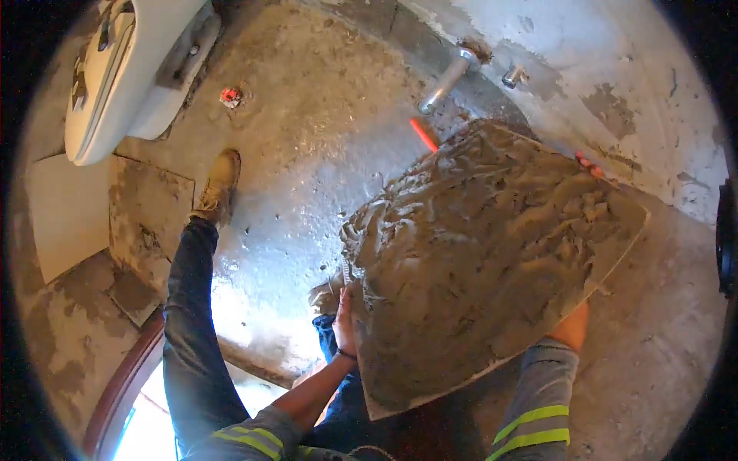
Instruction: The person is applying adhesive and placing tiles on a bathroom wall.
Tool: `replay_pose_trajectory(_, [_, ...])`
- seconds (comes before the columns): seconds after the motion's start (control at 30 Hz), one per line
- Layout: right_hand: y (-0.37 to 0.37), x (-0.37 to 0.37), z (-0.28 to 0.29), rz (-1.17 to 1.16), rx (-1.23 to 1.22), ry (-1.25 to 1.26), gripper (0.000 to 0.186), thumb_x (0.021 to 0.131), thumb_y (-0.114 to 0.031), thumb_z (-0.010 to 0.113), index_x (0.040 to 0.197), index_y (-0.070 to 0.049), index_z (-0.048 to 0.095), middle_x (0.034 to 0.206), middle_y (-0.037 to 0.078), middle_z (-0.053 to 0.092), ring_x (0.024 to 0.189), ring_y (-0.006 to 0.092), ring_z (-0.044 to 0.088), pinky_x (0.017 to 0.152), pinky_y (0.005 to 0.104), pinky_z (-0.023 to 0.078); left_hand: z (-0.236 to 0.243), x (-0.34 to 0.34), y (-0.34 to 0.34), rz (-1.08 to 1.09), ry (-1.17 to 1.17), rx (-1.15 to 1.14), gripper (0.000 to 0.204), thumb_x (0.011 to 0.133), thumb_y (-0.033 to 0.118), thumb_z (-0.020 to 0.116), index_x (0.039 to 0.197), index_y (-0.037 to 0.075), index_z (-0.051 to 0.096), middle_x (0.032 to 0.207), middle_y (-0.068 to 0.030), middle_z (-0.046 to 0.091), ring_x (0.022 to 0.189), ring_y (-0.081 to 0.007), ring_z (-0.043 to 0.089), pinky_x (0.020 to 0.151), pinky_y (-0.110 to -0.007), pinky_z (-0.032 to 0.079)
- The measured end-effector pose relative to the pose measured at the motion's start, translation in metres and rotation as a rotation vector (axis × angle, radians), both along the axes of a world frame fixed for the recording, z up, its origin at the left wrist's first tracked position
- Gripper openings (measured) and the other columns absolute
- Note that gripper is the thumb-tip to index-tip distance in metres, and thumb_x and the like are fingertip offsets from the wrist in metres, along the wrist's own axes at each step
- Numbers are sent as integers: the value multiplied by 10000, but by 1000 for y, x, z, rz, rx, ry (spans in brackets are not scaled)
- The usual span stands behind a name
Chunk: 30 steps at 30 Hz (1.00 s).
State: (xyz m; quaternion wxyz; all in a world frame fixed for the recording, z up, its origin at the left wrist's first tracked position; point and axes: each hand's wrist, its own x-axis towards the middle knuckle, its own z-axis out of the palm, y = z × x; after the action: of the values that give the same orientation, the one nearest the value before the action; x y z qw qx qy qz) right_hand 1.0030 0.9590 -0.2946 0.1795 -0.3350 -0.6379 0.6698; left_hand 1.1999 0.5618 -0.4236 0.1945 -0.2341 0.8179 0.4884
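A large square tile (492,269) is held up and tilted in front of me, its upper face covered in thick, wet grey-brown mortar with rough ridges. My left hand (345,323) grips its left edge, with the fingers partly hidden behind the tile. My right forearm passes under the near right edge. Fingertips of my right hand (590,164) curl over the far right edge, while the palm is hidden beneath the tile.
A white toilet (131,84) stands at the far left. A metal pipe (447,81) and a short fitting (514,76) stick out of the wall. Nearby are an orange-red rod (423,134) and a small red fitting (230,97) on the floor. My boot (221,184) stands by laid tiles (71,211).
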Motion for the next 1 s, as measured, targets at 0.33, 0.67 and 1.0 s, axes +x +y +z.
replay_pose_trajectory(0.33, [3,29,2,-36,29,-12,621,984,-511,384,1312,6,486,1219,157,578,1027,317,585,864,470,502,-4,-2,-11,55,40,119,566,931,155,504,1459,26,347,1429,-147,463,1315,-243,434,1110,-364,329])
replay_pose_trajectory(0.67, [-34,38,26,-116,82,-75,616,987,-509,383,1306,7,489,1208,159,580,1008,315,589,848,474,510,16,-59,-75,424,-116,464,375,981,158,483,1312,-17,517,1181,-69,618,1016,-157,596,913,-292,480])
replay_pose_trajectory(1.0, [-103,-29,86,-163,87,-86,612,989,-507,382,1300,9,493,1196,162,582,989,312,594,831,477,517,150,-131,-206,417,-280,758,328,958,177,552,1229,-7,577,1124,-67,635,1002,-139,601,914,-299,483])
